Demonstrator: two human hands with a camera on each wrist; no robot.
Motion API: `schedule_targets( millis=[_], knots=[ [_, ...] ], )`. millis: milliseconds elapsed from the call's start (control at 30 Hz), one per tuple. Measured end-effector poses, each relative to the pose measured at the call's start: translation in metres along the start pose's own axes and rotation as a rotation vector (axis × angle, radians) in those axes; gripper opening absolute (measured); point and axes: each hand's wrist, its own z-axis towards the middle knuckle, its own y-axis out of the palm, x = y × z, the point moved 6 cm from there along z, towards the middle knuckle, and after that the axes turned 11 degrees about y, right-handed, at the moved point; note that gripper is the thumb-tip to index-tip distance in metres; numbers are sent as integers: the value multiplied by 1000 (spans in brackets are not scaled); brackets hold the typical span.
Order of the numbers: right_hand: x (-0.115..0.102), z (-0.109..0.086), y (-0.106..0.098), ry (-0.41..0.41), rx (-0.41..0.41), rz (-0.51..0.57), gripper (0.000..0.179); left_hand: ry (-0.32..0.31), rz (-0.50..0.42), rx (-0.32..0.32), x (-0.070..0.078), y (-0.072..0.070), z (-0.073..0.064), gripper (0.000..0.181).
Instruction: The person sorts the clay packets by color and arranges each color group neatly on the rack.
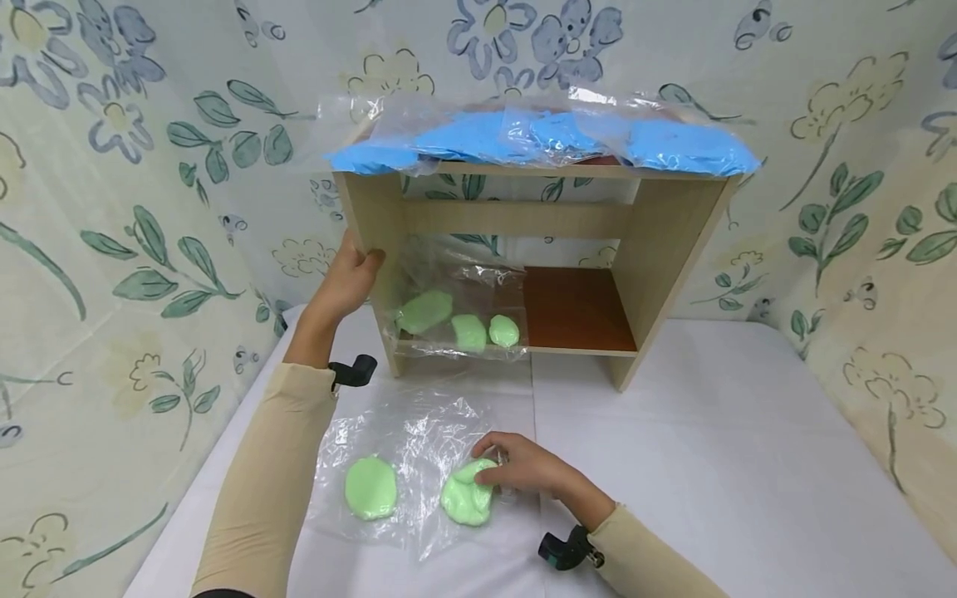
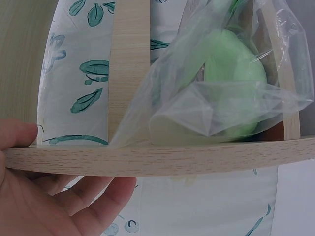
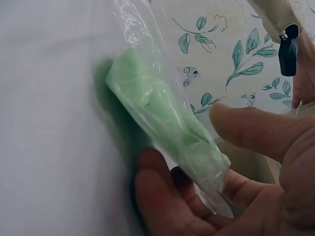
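Observation:
In the head view, my left hand [image 1: 350,278] grips the left side panel [image 1: 368,212] of a small wooden shelf unit [image 1: 676,241]. The left wrist view shows the thumb on one side of the panel edge [image 2: 206,156] and the fingers on the other. My right hand [image 1: 527,465] holds the right edge of a clear plastic bag with a soft green lump [image 1: 465,497], apparently clay or slime. In the right wrist view, the fingers curl beneath the bagged lump [image 3: 152,98], which is tilted off the cloth, with the thumb above.
To its left lies another bagged green lump [image 1: 370,488] on the white cloth [image 1: 718,440]. Bagged green lumps [image 1: 469,332] rest on the lower board [image 1: 579,309], left side. Bags of blue material [image 1: 684,149] cover the top and overhang its front. Floral fabric [image 1: 845,166] hangs behind.

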Motion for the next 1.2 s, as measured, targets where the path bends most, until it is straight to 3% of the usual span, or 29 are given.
schedule_targets(
  millis=[167,333,667,933,1200],
  knots=[
    [-2,-2,4,-45,-25,-44,30,10,-11,1,2,0,0,60],
    [-2,-5,-1,-77,15,-69,31,-35,-1,-4,1,-1,-3,59],
    [-6,-23,-32,-305,72,-233,31,3,10,4,0,-1,0,56],
    [-5,-35,-55,-314,120,-289,31,-10,13,3,2,-1,0,57],
    [-10,-60,-78,-323,231,-456,33,10,-3,-1,2,1,1,59]
  ],
)
